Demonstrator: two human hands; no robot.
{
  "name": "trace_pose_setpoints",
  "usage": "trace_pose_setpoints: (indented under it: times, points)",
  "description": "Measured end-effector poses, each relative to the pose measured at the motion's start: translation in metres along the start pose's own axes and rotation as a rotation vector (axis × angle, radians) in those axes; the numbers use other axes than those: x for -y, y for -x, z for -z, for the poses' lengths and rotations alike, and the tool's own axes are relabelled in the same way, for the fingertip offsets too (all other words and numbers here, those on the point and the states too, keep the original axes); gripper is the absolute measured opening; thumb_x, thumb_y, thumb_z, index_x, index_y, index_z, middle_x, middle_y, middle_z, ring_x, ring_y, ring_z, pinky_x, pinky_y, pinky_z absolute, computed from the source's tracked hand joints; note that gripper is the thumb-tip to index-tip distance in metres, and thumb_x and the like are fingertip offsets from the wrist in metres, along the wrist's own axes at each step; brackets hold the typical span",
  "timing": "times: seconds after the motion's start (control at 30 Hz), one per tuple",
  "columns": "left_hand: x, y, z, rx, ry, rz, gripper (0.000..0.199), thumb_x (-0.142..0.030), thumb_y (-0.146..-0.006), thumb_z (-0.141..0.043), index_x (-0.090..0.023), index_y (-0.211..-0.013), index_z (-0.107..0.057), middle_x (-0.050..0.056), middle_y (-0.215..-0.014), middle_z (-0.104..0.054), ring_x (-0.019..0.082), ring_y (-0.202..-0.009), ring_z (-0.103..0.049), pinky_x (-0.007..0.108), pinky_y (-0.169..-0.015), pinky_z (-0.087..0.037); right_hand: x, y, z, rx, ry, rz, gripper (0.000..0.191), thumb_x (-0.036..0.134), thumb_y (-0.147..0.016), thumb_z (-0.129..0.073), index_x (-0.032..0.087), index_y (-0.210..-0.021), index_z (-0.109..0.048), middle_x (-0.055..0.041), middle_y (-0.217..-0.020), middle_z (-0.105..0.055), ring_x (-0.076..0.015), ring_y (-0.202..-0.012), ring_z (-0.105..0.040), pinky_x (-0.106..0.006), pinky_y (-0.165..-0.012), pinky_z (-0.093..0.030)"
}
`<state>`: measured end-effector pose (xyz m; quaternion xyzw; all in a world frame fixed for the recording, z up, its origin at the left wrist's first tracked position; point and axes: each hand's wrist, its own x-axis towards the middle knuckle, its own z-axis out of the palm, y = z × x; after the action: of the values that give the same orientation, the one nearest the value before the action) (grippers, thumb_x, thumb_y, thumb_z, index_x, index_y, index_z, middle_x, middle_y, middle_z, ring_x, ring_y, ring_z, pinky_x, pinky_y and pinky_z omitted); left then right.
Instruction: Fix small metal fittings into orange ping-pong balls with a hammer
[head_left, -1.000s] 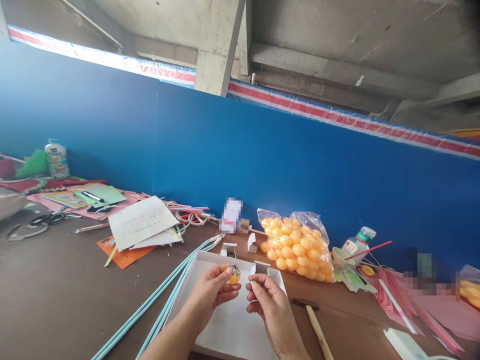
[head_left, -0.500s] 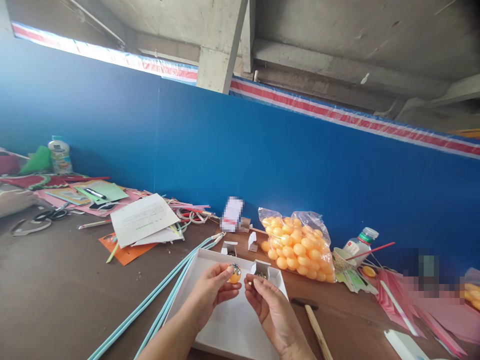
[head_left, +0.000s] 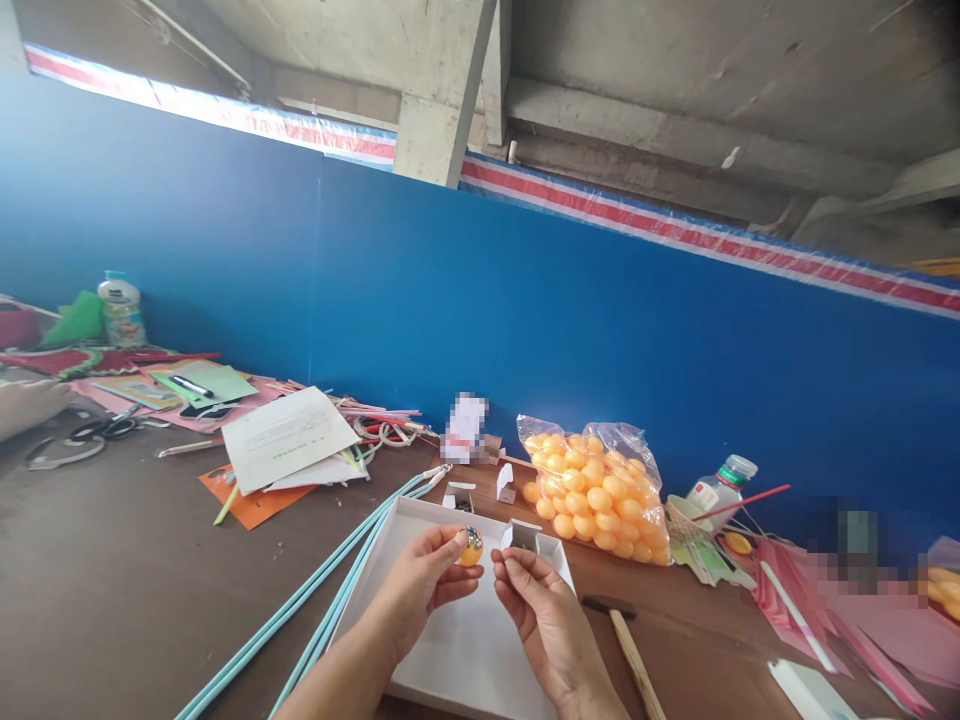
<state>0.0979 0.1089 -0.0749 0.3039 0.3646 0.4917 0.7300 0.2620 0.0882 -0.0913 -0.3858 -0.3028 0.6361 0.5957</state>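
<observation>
My left hand pinches an orange ball whose top is studded with small shiny metal pieces, probably tack heads. To its right, my right hand has thumb and fingertips pressed together; whatever they hold is too small to make out. A narrow gap separates the two hands. Both are above a shallow white box lid. Behind the right fingers, a small open white carton stands at the lid's far edge, its contents mostly hidden.
A clear bag of orange balls lies behind the lid. Right of it rests a hammer; left run pale blue rods. Papers, scissors and a bottle are farther out. Another person's hand shows at far left.
My right hand's fingertips have shifted slightly and pinch closer together. The left hand and the ball stay nearly where they were.
</observation>
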Motion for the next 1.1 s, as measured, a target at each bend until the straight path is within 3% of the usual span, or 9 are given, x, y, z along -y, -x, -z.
trace_pose_setpoints:
  times: [0.13, 0.4, 0.6, 1.1]
  points:
    - [0.0, -0.001, 0.0, 0.01, 0.013, -0.002, 0.031, -0.036, -0.069, -0.073, -0.016, -0.087, -0.059, 0.007, -0.084, -0.068, 0.018, -0.074, -0.069, 0.027, -0.068, -0.055, -0.001, 0.001, -0.001, 0.004, -0.022, -0.022, 0.022, 0.023, -0.069, -0.077, 0.016, -0.088, -0.069, -0.0059, -0.095, -0.072, -0.0095, -0.074, -0.066, -0.018, -0.069, -0.056]
    - [0.001, -0.001, 0.0, 0.017, -0.005, 0.003, 0.03, -0.035, -0.071, -0.072, -0.015, -0.09, -0.059, 0.007, -0.084, -0.068, 0.017, -0.073, -0.069, 0.027, -0.069, -0.054, -0.002, 0.008, -0.009, 0.062, 0.09, -0.024, 0.021, 0.026, -0.071, -0.075, 0.016, -0.088, -0.067, -0.0007, -0.076, -0.067, -0.0066, -0.062, -0.059, -0.016, -0.055, -0.051]
    - [0.003, 0.001, 0.0, 0.066, -0.002, -0.028, 0.027, -0.033, -0.073, -0.071, -0.014, -0.088, -0.06, 0.006, -0.083, -0.067, 0.016, -0.071, -0.067, 0.033, -0.08, -0.053, -0.004, 0.01, -0.017, 0.105, 0.222, 0.033, 0.019, 0.03, -0.077, -0.069, 0.016, -0.087, -0.062, -0.0016, -0.079, -0.065, -0.0088, -0.065, -0.059, -0.02, -0.055, -0.05]
    - [0.005, -0.003, 0.003, 0.131, -0.061, -0.032, 0.035, -0.035, -0.069, -0.074, -0.014, -0.091, -0.058, 0.005, -0.086, -0.065, 0.013, -0.071, -0.064, 0.032, -0.079, -0.052, -0.009, 0.005, -0.015, 0.064, 0.345, 0.053, 0.023, 0.036, -0.077, -0.068, 0.016, -0.082, -0.058, 0.0015, -0.06, -0.06, -0.0086, -0.054, -0.054, -0.019, -0.046, -0.045]
